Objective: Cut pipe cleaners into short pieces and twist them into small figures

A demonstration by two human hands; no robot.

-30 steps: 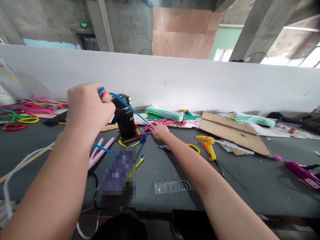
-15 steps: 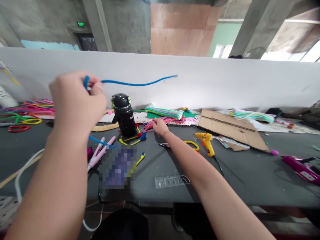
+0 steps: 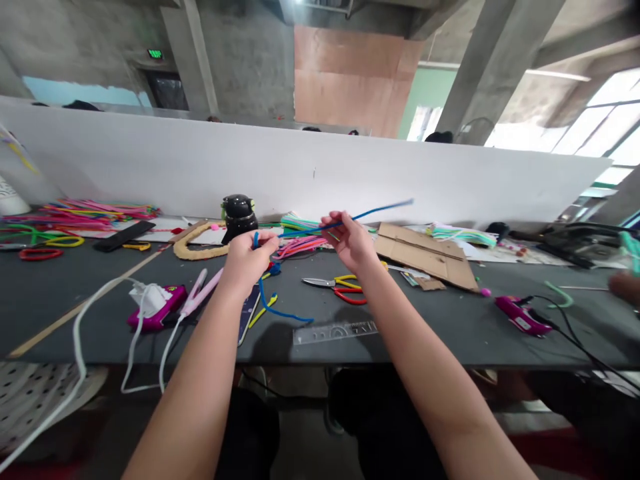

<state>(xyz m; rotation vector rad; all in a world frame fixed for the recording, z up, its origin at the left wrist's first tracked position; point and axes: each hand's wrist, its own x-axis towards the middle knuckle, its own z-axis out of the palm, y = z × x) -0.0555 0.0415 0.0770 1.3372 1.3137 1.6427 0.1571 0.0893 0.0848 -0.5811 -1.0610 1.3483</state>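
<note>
My left hand (image 3: pixel 250 257) is closed in a pinch on a blue pipe cleaner (image 3: pixel 383 209), held above the table. A small blue loop shows over the fingers. One blue length stretches right into my right hand (image 3: pixel 350 243), whose fingers are closed round it, and its far end sticks out up and to the right. Another blue length (image 3: pixel 285 313) hangs below my left hand and bends toward the ruler. Whether both lengths are one piece, I cannot tell. Behind my hands lies a bundle of pink pipe cleaners (image 3: pixel 303 247).
Scissors (image 3: pixel 345 288) and a clear ruler (image 3: pixel 325 332) lie below my hands. A black bottle (image 3: pixel 239 215) stands behind the left one. Cardboard (image 3: pixel 425 257) is at right, a magenta power strip (image 3: pixel 523 315) beyond. White cables (image 3: pixel 77 333) cross the left side. Another person's hand (image 3: pixel 625 288) shows far right.
My left hand has come down and toward the middle with the blue pipe cleaner. My right hand has left the pink bundle and taken hold of the blue length. The camera view has shifted.
</note>
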